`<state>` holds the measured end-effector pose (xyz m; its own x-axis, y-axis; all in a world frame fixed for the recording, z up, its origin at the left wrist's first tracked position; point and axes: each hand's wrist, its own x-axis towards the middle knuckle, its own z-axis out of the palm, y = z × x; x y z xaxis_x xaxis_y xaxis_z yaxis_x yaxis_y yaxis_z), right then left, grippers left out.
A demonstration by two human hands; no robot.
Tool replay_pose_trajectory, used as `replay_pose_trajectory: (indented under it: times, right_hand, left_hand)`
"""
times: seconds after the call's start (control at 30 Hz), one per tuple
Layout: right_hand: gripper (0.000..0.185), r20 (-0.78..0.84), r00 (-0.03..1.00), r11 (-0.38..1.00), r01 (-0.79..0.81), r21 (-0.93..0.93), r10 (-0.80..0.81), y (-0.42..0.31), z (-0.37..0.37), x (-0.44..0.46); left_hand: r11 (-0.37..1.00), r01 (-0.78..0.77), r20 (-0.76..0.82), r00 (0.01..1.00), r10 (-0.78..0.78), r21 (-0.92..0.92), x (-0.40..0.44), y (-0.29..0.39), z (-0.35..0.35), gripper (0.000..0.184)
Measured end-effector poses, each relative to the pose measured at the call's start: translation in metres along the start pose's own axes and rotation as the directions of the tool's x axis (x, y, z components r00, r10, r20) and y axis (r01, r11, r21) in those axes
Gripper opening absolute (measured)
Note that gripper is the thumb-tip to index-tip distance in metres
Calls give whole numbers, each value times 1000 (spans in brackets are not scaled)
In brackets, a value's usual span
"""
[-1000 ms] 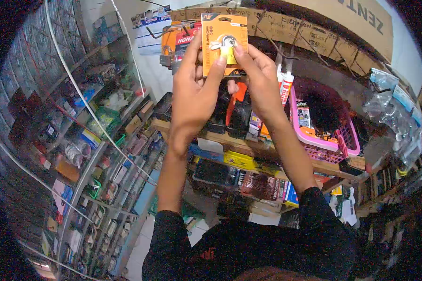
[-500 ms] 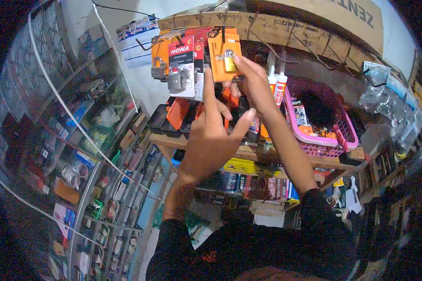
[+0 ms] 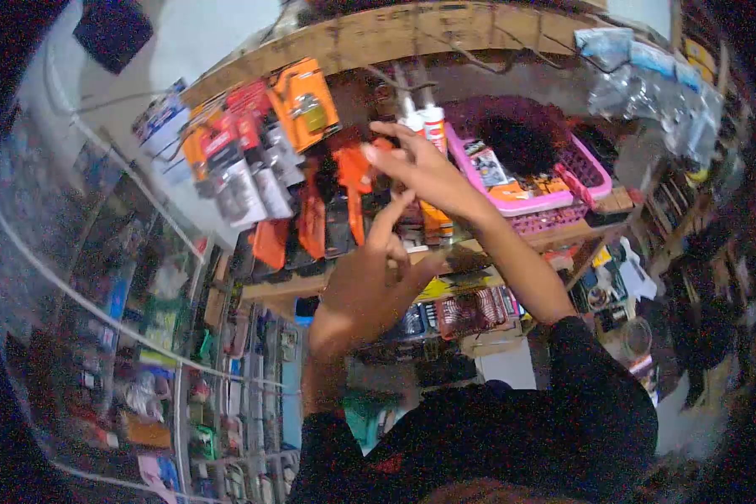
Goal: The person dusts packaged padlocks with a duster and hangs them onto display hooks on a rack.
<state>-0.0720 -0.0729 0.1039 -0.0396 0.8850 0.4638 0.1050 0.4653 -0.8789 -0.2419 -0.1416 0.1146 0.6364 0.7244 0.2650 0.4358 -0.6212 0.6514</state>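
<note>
My left hand point(image 3: 365, 281) is raised before the shelf, its index finger stretched upward and thumb out to the right, holding nothing. Just above and to the right is my right hand point(image 3: 428, 175), its fingers apart and nothing in them. The left fingertip comes close to the right hand; whether they touch I cannot tell. Up and to the left, a brass padlock on an orange card point(image 3: 306, 105) hangs tilted from a hook, apart from both hands. Beside it hang several blister packs with red and grey cards point(image 3: 242, 164). Behind my hands are orange tools point(image 3: 355, 181), partly hidden.
White sealant tubes point(image 3: 433, 123) stand behind my right hand. A pink basket point(image 3: 525, 204) of packaged goods sits on the wooden shelf point(image 3: 269, 290). Clear plastic bags point(image 3: 659, 92) hang at right. Bare wire hooks point(image 3: 496, 63) stick out overhead. Crowded shelves line the left.
My right hand has come away from the padlock card and moved right; my left hand has left the hanging packs. The packs now hang slanted, and the view has shifted.
</note>
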Motion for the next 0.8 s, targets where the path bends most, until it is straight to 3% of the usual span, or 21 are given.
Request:
replay_pose_trajectory:
  times: [0.03, 0.17, 0.23, 0.3, 0.33, 0.43, 0.47, 0.57, 0.6, 0.67, 0.73, 0.77, 0.8]
  right_hand:
    - [73, 0, 998, 996, 70, -53, -70, 7, -14, -12]
    - [38, 93, 990, 913, -61, -403, 107, -34, -79, -72]
    - [31, -37, 995, 946, -98, -310, 90, -38, -115, -87]
    - [35, -113, 991, 888, -112, -446, 69, -43, -158, -95]
    - [38, -144, 986, 814, -151, -560, 83, -45, -176, -100]
    - [44, -192, 926, 629, -364, -687, 326, -21, -244, -117]
    - [44, -186, 951, 486, -288, -825, 248, 16, -270, -122]
    - [42, -9, 907, 758, -357, -546, 421, 23, -285, -120]
    - [38, -16, 928, 702, -292, -649, 371, 36, -300, -116]
    - [38, 55, 963, 790, -184, -586, 265, 46, -311, -110]
    - [36, 90, 983, 839, -88, -537, 161, 58, -322, -106]
    - [34, 55, 986, 882, -116, -457, 158, 60, -324, -106]
    - [33, 20, 987, 917, -141, -373, 160, 62, -325, -107]
  left_hand:
    - [1000, 6, 71, 997, -7, 19, 0, 1, -1, 76]
    - [999, 43, 176, 984, -38, -26, 6, -6, 4, 61]
    - [995, -74, 137, 987, 82, -61, 17, -6, 8, 56]
    - [976, -189, 81, 977, 198, -110, 34, -12, 22, 54]
    - [967, -242, 54, 968, 247, -75, 42, -10, 27, 47]
    - [956, -133, 101, 981, 165, -262, 83, 10, 53, 41]
    - [952, -179, 66, 977, 201, -249, 96, 11, 60, 37]
    - [936, -311, 73, 943, 326, -164, 155, 4, 93, 40]
    - [930, -351, 115, 925, 362, -109, 173, -1, 104, 43]
    - [901, -435, 202, 882, 425, 2, 207, -11, 123, 48]
    - [889, -417, 385, 864, 324, 189, 232, -17, 134, 50]
    - [865, -417, 466, 846, 258, 277, 244, -25, 144, 51]
    - [827, -486, 407, 842, 355, 283, 259, -50, 164, 50]
